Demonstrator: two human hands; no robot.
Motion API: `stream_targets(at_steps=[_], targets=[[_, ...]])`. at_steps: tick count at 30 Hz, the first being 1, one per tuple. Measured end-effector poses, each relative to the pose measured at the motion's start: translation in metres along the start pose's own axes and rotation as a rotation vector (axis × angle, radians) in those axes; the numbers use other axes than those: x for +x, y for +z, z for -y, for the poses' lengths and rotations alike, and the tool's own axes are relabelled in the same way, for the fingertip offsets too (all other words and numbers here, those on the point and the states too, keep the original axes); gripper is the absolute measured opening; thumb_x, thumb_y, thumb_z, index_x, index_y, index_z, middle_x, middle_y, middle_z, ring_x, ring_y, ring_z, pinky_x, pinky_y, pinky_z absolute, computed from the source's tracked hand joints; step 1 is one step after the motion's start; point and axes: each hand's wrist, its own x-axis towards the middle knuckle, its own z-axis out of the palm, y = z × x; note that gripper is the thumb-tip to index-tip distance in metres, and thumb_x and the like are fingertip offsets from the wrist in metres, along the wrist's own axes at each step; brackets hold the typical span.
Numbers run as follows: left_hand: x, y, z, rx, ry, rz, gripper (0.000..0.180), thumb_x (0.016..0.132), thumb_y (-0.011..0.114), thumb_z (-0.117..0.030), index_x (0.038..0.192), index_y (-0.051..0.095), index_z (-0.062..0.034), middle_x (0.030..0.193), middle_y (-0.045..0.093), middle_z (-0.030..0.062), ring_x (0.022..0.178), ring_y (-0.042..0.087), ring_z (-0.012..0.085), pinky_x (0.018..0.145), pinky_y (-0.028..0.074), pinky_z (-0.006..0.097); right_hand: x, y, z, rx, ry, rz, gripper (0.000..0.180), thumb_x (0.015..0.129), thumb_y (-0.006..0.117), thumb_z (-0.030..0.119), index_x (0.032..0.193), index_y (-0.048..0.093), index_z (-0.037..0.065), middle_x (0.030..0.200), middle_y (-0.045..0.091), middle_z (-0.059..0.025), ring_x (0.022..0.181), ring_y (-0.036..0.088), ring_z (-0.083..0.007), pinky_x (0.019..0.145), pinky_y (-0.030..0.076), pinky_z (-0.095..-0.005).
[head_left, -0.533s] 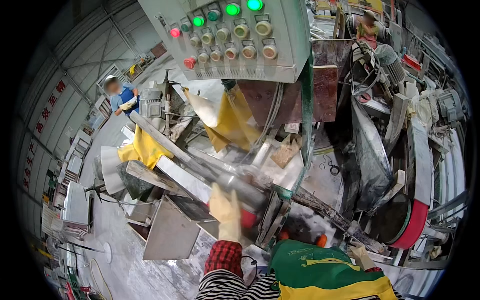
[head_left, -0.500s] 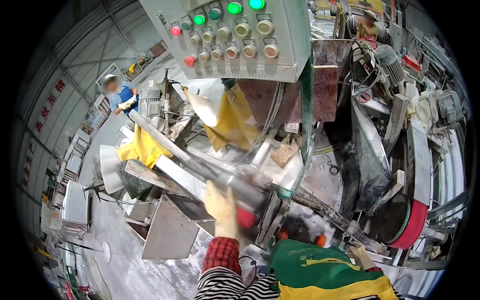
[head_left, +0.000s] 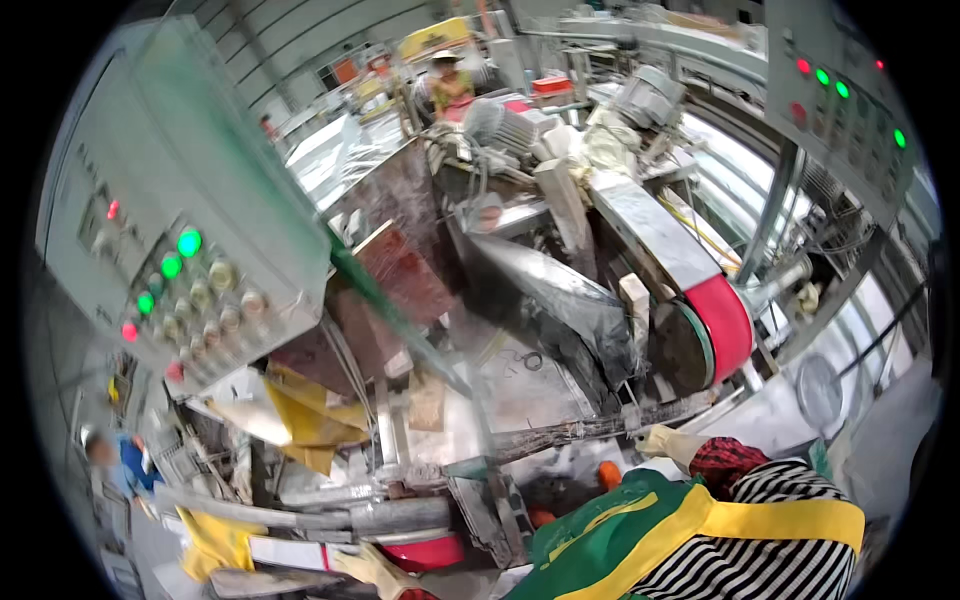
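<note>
A dusty stone-working machine (head_left: 560, 330) fills the view, with a grey control box (head_left: 170, 230) of green and red lamps at its left. A red-rimmed wheel (head_left: 722, 325) sits on its right side. The gloved right hand (head_left: 668, 443) rests on a grimy metal bar (head_left: 580, 432); its grip cannot be told. The gloved left hand (head_left: 372, 570), low in view, lies against a grey bar (head_left: 330, 517), beside a red part (head_left: 425, 552), grip unclear.
</note>
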Motion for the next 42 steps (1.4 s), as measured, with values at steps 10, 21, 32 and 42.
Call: stream_targets(at_steps=[10,21,32,42], targets=[[-0.131,-0.024,-0.095,-0.662,-0.082,0.184,0.077,0.066,0.077,0.002,0.136,0.046,-0.0036,0.134,0.052,0.018,0.119,0.052,0.0316,0.103,0.042,0.04,-0.004,0.004,0.135,0.607,-0.186,0.137,0.048,0.092,0.062,0.024,0.136,0.053,0.007,0.097,0.07,-0.0086,0.075,0.062,-0.0121,0.065,0.052,-0.0269],[-0.228,-0.098,-0.355,-0.891,1.224,0.747,0.078,0.071,0.08,-0.008,0.14,0.043,0.001,0.144,0.04,0.0268,0.136,0.036,0.0415,0.114,0.027,0.044,-0.078,-0.064,0.261,1.106,-0.515,-0.267,0.065,0.09,0.063,0.014,0.146,0.034,0.0,0.135,0.053,-0.0135,0.124,0.049,-0.0195,0.105,0.04,-0.0337],[-0.163,-0.039,-0.251,-0.595,0.518,1.083,0.069,0.081,0.073,-0.013,0.14,0.04,0.0002,0.145,0.04,0.0207,0.134,0.04,0.0297,0.11,0.033,0.037,-0.026,-0.25,0.078,1.11,0.355,-1.17,0.084,0.081,0.063,0.012,0.152,0.019,0.009,0.139,0.048,-0.0254,0.126,0.049,-0.0359,0.102,0.041,-0.0401],[-0.132,0.004,-0.186,-0.617,0.206,1.099,0.069,0.084,0.072,-0.011,0.143,0.037,-0.0036,0.14,0.046,0.0167,0.129,0.045,0.0268,0.108,0.035,0.036,0.032,-0.286,0.011,1.203,0.398,-1.173,0.08,0.08,0.068,0.015,0.148,0.027,0.012,0.127,0.058,-0.0198,0.112,0.061,-0.0319,0.085,0.055,-0.0433]])
